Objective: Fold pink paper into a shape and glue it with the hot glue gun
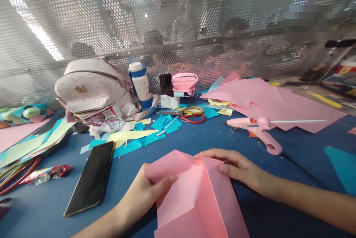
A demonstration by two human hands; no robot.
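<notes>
A folded pink paper (185,189) with several creases and a raised fold is held low in the middle of the head view. My left hand (151,189) grips its left edge, the thumb lying on top and the other fingers hidden behind. On the right side, my right hand (239,167) holds the upper edge near the fold, its thumb on the paper's face and its fingers behind the top. Beyond my right hand, a pink glue gun (260,126) with a clear glue stick lies on the blue table (194,138).
A black phone (91,178) lies left of my left hand. Farther back are scissors (194,114), cyan and yellow scraps (133,138), a backpack (91,86), a bottle (141,84), a small pink paper basket (184,83) and pink sheets (267,101). A cord runs right.
</notes>
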